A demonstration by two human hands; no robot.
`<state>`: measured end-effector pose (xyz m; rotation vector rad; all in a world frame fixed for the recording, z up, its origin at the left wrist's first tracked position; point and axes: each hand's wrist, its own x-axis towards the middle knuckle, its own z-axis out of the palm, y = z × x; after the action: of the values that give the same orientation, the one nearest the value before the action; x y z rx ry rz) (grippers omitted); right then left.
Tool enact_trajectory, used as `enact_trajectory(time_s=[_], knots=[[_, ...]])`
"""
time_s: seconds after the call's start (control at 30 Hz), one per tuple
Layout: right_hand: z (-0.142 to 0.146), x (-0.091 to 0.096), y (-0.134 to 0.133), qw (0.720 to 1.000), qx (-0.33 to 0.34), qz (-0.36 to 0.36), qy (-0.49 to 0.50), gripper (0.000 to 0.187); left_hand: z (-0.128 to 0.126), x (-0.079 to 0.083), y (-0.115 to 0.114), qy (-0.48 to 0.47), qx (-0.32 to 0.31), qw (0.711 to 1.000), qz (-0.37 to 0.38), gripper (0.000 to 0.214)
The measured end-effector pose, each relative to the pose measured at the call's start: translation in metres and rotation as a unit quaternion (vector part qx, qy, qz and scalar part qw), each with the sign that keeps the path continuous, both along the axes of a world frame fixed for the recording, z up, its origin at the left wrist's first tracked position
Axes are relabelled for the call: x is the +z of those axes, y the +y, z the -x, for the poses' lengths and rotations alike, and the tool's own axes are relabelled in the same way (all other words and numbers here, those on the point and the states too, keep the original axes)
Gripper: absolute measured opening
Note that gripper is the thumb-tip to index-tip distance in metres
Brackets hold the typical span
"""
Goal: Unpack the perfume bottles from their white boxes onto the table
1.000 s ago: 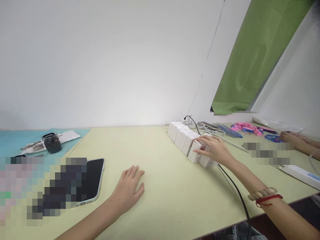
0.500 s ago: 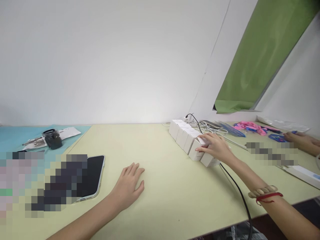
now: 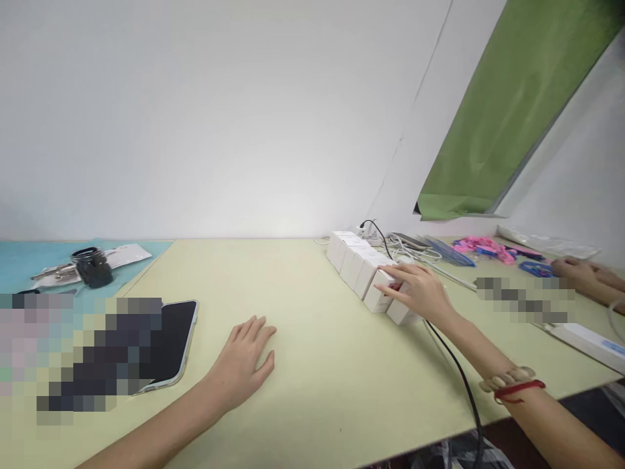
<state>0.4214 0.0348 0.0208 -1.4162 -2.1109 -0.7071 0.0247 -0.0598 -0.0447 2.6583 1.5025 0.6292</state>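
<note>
Several small white boxes [image 3: 352,257] stand in a slanting row at the right of the pale yellow table [image 3: 297,391]. At the near end of that row my right hand [image 3: 422,290] reaches over a white box [image 3: 375,298], its thumb and fingers closed about the upper part. A bit of red shows between thumb and fingers; what it is I cannot make out. The nearest white box [image 3: 400,311] lies partly hidden under this hand. My left hand [image 3: 244,358] rests palm down on the tabletop, fingers stretched out and holding nothing. Left of it lies a dark-screened phone [image 3: 173,342].
A black cable [image 3: 459,365] runs past the boxes over the table's front edge. White cables [image 3: 410,251] and pink items [image 3: 483,247] lie at the back right, near another person's hand [image 3: 576,270]. A dark jar [image 3: 92,267] stands on a blue mat [image 3: 19,260] at left.
The view has shifted slightly, moving everything a little left in the picture. My right thumb and fingers sit differently at the box, and red now shows there. My left hand stays resting flat.
</note>
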Motion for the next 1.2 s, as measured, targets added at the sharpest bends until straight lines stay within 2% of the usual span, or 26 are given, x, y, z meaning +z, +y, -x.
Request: enact_trajectory(time_s=[0.1,0.23,0.33,0.4,0.47,0.6,0.67,0.77,0.93,1.2], knots=[[-0.001,-0.002,0.0,1.0,0.006,-0.015,-0.014,0.041,0.0,0.0,0.0,0.003,0.0,1.0,0.005,0.034],[-0.001,0.0,-0.002,1.0,-0.009,0.027,-0.013,0.043,0.0,0.001,-0.001,0.003,-0.003,1.0,0.011,0.034],[-0.002,0.004,-0.009,0.999,-0.032,0.039,0.002,0.062,0.0,0.002,-0.002,0.001,-0.004,1.0,0.011,0.034],[-0.005,0.003,-0.015,0.996,-0.078,0.017,0.035,0.078,-0.001,0.002,-0.002,0.0,-0.003,1.0,0.009,0.033],[-0.011,-0.001,-0.022,0.988,-0.128,0.007,0.083,0.085,-0.001,0.002,-0.002,-0.001,-0.002,1.0,0.006,0.033],[-0.025,-0.011,-0.033,0.973,-0.167,0.029,0.153,0.08,-0.001,0.002,-0.002,0.002,-0.001,1.0,0.003,0.033],[-0.027,-0.011,-0.034,0.973,-0.177,0.011,0.15,0.076,-0.001,0.002,-0.002,0.003,0.001,1.0,0.002,0.033],[-0.024,-0.005,-0.03,0.985,-0.149,-0.028,0.084,0.072,-0.001,0.003,-0.002,0.002,0.001,1.0,0.0,0.033],[-0.021,0.003,-0.012,0.998,-0.053,0.007,-0.042,0.066,0.0,0.001,-0.002,-0.008,-0.004,1.0,0.008,0.034],[-0.03,-0.007,0.006,0.999,-0.029,0.032,0.002,0.058,0.001,0.0,-0.001,-0.012,0.0,1.0,0.015,0.035]])
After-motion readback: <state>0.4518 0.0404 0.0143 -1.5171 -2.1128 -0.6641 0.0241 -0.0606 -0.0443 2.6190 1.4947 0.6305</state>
